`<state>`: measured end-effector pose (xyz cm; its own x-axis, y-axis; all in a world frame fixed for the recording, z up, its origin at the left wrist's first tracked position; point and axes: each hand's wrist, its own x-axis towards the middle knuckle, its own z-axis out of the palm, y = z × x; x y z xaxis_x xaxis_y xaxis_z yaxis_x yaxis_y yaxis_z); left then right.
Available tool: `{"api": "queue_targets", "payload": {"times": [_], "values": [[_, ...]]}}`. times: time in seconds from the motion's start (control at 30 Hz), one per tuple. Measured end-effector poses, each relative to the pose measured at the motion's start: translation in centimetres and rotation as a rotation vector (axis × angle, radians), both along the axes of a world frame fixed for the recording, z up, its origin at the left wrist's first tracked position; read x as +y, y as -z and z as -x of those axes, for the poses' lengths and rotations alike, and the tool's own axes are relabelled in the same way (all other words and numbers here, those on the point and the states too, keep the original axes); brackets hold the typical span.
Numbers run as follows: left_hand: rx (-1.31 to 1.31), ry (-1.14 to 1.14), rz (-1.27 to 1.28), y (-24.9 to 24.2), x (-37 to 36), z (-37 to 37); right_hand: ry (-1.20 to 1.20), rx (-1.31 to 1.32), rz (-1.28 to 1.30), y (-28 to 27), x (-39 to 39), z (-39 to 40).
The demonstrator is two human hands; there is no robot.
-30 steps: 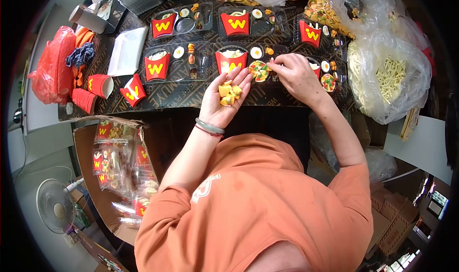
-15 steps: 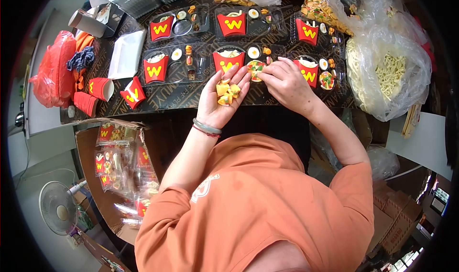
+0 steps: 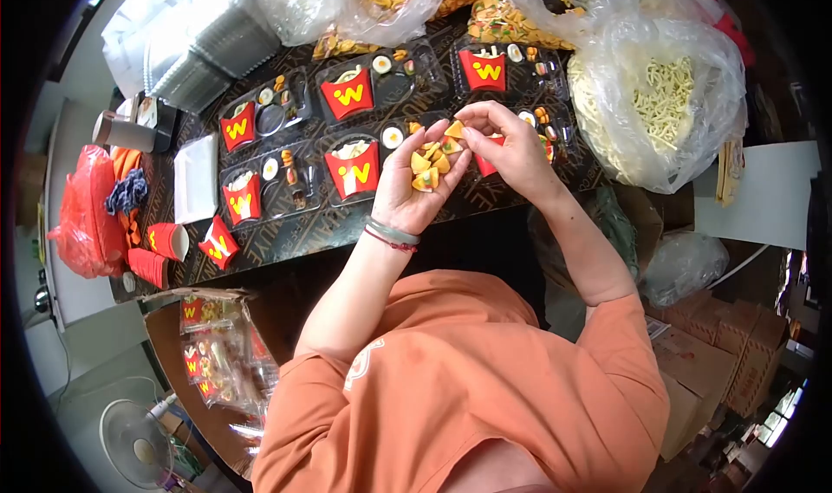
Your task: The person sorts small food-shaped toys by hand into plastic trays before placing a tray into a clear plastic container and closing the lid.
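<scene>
Small yellow-orange wedge pieces (image 3: 425, 178) lie in my left hand (image 3: 407, 185), palm up and cupped around them. Just to its right, my right hand (image 3: 511, 151) pinches one yellow wedge (image 3: 455, 130) between thumb and fingertips above the left fingers. Behind both hands stand clear plastic trays in two rows, with red fry boxes (image 3: 351, 171) marked in yellow, toy egg slices (image 3: 393, 137) and small food pieces. A red box at the right, partly hidden by my right hand, sits in a tray with a colourful wedge piece.
A bag of pale fries (image 3: 663, 103) stands at the right, bags of yellow pieces (image 3: 511, 16) at the back. Stacked clear trays (image 3: 208, 47), a white tray (image 3: 197, 179) and flat red boxes (image 3: 148, 268) are at the left. Below is a carton of packed sets (image 3: 217, 359).
The view has shifted, so the table appears tilted and lower. My right hand has moved from over a tray to my left palm and now pinches a wedge.
</scene>
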<state>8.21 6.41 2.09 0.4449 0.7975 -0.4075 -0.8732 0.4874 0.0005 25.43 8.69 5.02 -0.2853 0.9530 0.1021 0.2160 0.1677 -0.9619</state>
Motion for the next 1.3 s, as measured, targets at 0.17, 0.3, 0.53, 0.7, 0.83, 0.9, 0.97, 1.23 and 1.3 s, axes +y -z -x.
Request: {"api": "queue_targets", "payload": {"times": [0.17, 0.3, 0.53, 0.7, 0.83, 0.9, 0.97, 1.23, 1.3], "values": [[0.073, 0.024, -0.03, -0.5, 2.9, -1.8, 0.359, -0.431, -0.329, 0.8, 4.1, -5.0], [0.17, 0.02, -0.035, -0.9, 5.3, -3.2, 0.345, -0.776, -0.528, 3.2, 8.1, -7.8], [0.059, 0.08, -0.059, 0.2, 8.4, -4.3, 0.278, -0.887, -0.431, 4.6, 9.9, -7.8], [0.029, 0.127, -0.065, 0.9, 9.7, -5.2, 0.194, -0.408, -0.209, 1.4, 8.0, -6.7], [0.119, 0.129, -0.062, 0.7, 10.1, -7.2, 0.102, -0.244, -0.162, 2.2, 8.0, -7.0], [0.112, 0.112, -0.036, 0.6, 10.3, -7.7, 0.073, -0.017, 0.074, 2.1, 8.5, -7.6], [0.138, 0.091, -0.028, 0.5, 10.7, -7.8, 0.196, -0.02, -0.016, 3.5, 10.0, -9.0], [0.17, 0.094, -0.024, 0.1, 11.4, -7.9, 0.348, -0.483, -0.058, 5.3, 12.5, -10.5], [0.158, 0.123, -0.047, 0.1, 11.4, -7.8, 0.354, -0.608, -0.222, 5.1, 12.1, -10.2]]}}
